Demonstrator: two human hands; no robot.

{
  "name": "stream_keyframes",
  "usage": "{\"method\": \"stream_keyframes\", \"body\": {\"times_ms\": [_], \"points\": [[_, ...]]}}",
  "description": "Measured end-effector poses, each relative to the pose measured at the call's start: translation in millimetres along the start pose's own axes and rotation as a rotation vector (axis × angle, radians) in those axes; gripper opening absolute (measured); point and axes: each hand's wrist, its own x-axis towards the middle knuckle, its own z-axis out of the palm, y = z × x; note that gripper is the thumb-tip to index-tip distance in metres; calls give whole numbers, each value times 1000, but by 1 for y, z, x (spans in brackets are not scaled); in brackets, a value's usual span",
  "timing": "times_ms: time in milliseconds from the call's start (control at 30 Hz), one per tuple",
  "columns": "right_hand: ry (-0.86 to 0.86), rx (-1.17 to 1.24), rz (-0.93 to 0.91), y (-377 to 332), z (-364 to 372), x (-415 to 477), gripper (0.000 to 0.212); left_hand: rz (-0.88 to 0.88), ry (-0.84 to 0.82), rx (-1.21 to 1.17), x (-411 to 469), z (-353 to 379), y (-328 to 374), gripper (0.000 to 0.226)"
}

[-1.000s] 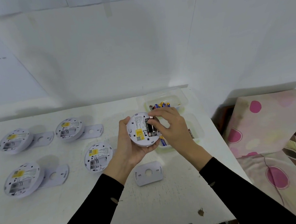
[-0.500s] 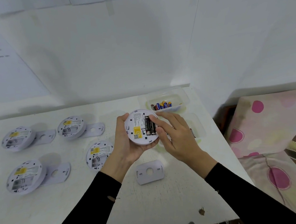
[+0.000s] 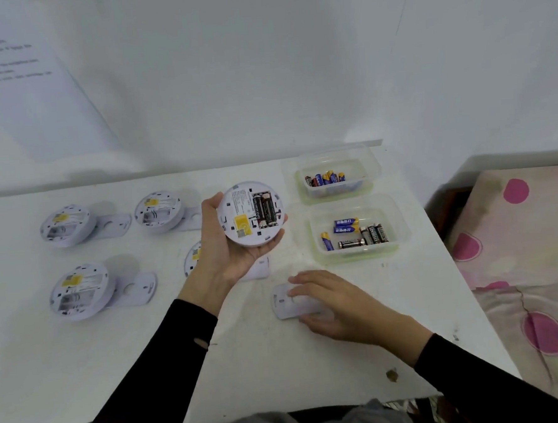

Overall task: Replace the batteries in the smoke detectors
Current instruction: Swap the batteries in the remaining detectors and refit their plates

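Note:
My left hand [image 3: 227, 247] holds a round white smoke detector [image 3: 251, 213] above the table, back side up, with black batteries [image 3: 265, 209] in its open compartment. My right hand [image 3: 338, 301] lies on a white cover plate [image 3: 288, 302] on the table, fingers and thumb around it. Two clear tubs stand to the right: the far tub [image 3: 337, 175] and the near tub [image 3: 357, 229], both with loose batteries. Three more detectors [image 3: 80, 290] [image 3: 66, 224] [image 3: 160, 210] lie back up on the left, and a fourth [image 3: 193, 255] is partly hidden behind my left wrist.
Flat white plates [image 3: 138, 287] lie beside the detectors on the left. The white table [image 3: 280, 358] ends at the right, where a pink-spotted cloth [image 3: 522, 261] lies. A wall rises behind. A small brown scrap [image 3: 391, 375] sits near the front edge.
My right hand left the detector's battery compartment and dropped onto the cover plate on the table. The left hand keeps the detector, now turned more toward me.

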Motion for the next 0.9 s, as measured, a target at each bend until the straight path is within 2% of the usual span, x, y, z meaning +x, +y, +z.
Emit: {"method": "stream_keyframes", "body": {"times_ms": [100,300,367,467,533,600,733,900], "points": [[-76,-2,82,8,8,-2,48,-8,30,-20,-7,-7,-3,63],[-20,76,102,1,2,6,48,5,37,-57,-18,-16,-6,64],[59,129,113,-9,-6,7,48,15,37,-61,-19,-18,-5,63],[361,233,66,-28,-29,16,47,28,34,-50,-20,-21,-3,63],[469,257,25,-35,-47,30,50,20,24,-32,-19,-20,-5,63],[454,261,-3,-39,-63,46,53,-18,9,-27,-19,-17,-7,62],[267,188,-3,-40,-80,70,53,-98,-25,-13,-20,-11,-12,67],[114,117,-31,-38,-90,89,56,-118,-75,16,-23,-2,-15,52]]}}
